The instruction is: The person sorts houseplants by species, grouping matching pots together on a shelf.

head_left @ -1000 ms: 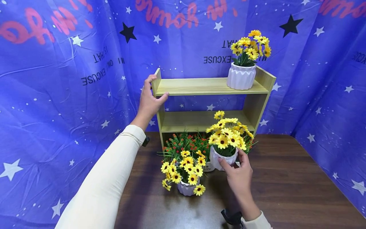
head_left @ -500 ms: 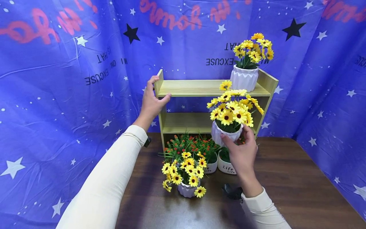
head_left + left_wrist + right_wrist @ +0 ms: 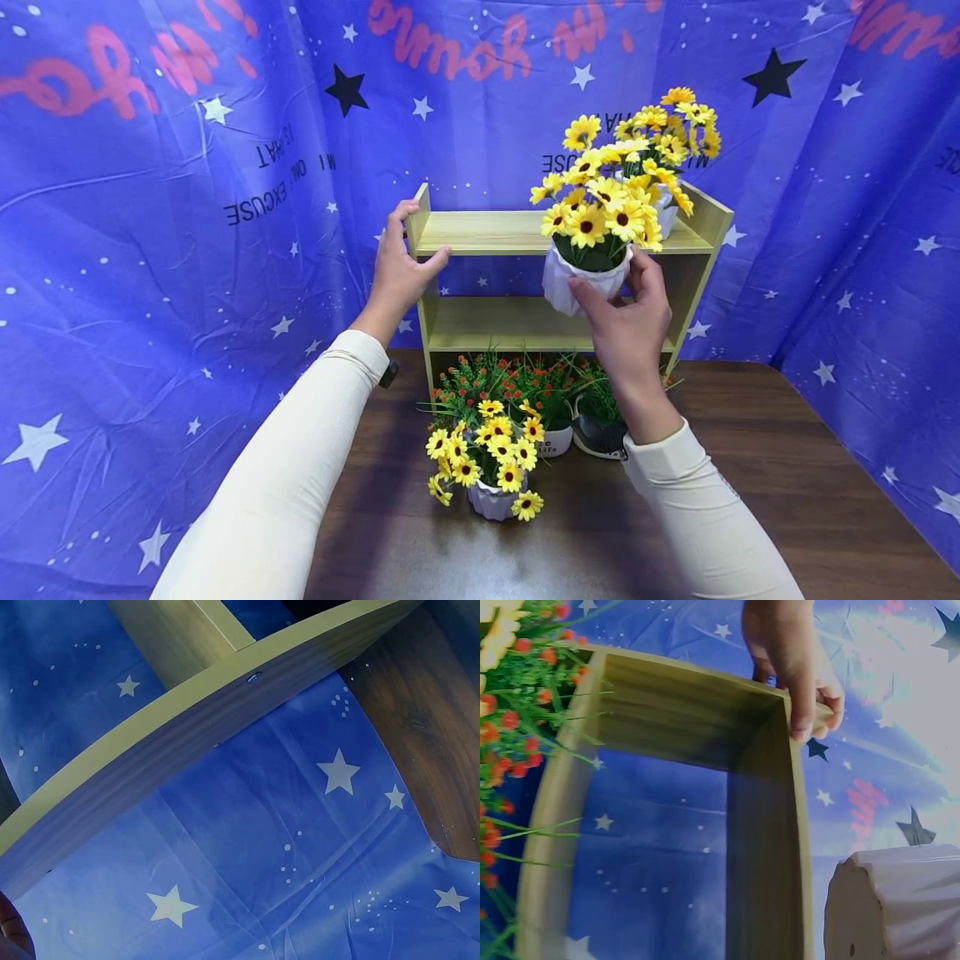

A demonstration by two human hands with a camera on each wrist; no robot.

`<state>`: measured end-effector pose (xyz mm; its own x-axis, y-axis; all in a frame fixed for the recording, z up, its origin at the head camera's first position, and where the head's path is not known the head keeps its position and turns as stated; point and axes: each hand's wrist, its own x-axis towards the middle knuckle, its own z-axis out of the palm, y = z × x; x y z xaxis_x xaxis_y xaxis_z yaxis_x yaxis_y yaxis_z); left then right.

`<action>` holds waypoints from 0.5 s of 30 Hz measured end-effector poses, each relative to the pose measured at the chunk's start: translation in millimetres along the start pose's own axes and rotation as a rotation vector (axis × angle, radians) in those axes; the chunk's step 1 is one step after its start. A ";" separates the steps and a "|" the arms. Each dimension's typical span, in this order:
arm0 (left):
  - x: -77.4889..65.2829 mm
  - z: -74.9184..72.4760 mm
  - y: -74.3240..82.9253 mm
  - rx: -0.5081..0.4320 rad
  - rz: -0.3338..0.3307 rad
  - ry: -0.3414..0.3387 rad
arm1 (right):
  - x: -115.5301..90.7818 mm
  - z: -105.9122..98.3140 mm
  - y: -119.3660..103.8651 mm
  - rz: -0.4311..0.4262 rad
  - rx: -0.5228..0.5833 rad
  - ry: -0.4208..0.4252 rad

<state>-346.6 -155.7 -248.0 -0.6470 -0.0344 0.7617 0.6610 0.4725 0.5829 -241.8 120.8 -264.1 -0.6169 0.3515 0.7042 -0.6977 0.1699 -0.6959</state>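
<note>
In the head view, my left hand (image 3: pixel 401 271) grips the upper left corner of a light wooden shelf (image 3: pixel 487 232), thumb on the top board's front edge and fingers at the side panel. The right wrist view shows this left hand (image 3: pixel 795 667) on the corner too. My right hand (image 3: pixel 633 333) holds a white ribbed flower pot (image 3: pixel 573 283) of yellow flowers, raised in front of the top board. Its thumb lies on the front of the pot. The pot's underside (image 3: pixel 851 915) shows in the right wrist view. Part of the shelf's side panel (image 3: pixel 172 757) crosses the left wrist view.
Another flower pot (image 3: pixel 666 212) with yellow flowers stands at the top board's right end, partly hidden. One more pot (image 3: pixel 491 502) of yellow flowers stands on the brown table (image 3: pixel 750 475). Red-flowered plants (image 3: pixel 517 383) in white pots sit at the shelf's foot. A blue starry curtain (image 3: pixel 187 333) hangs around.
My right hand has lifted the flower pot from low in front of the red-flowered plants to the height of the top board. The left hand keeps its grip on the shelf.
</note>
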 end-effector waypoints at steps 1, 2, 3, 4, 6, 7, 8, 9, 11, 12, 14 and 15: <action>0.1 0.0 0.4 0.000 0.002 -0.001 | 3.8 3.1 -1.7 -0.001 0.005 0.000; 0.1 -0.1 0.9 0.001 0.005 -0.002 | 7.4 6.0 -3.3 0.000 0.009 -0.001; 0.0 -0.1 1.5 0.002 0.005 -0.004 | 10.7 8.5 -4.5 0.003 0.011 0.000; -0.2 -0.1 1.7 0.001 0.005 -0.005 | 13.8 10.9 -5.2 0.005 0.009 0.000; -0.7 -0.6 1.6 0.002 0.004 -0.004 | 19.2 15.0 -5.4 0.011 0.001 -0.004; -1.2 -0.6 1.6 0.001 0.001 -0.002 | 21.3 16.7 -4.9 0.017 -0.010 -0.002; -1.6 -0.7 1.6 0.002 -0.002 -0.002 | 23.1 18.1 -4.2 0.026 -0.023 -0.001; -1.8 -0.7 1.5 0.002 -0.004 -0.003 | 24.9 19.5 -3.3 0.036 -0.037 0.001; -2.1 -0.9 1.1 0.003 -0.006 -0.003 | 28.1 22.2 -1.2 0.059 -0.055 0.001; -2.2 -0.9 1.4 0.004 -0.008 -0.004 | 29.6 23.5 -0.1 0.071 -0.064 0.004; -1.8 -0.6 0.9 0.004 -0.010 -0.009 | 33.0 25.9 1.4 0.096 -0.079 0.006; -1.4 -0.4 0.8 0.005 -0.009 -0.010 | 34.9 27.1 2.1 0.106 -0.090 0.006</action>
<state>-345.1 -155.6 -248.5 -0.6567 -0.0295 0.7536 0.6535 0.4764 0.5882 -274.6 108.5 -237.2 -0.6829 0.3774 0.6255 -0.5931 0.2134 -0.7763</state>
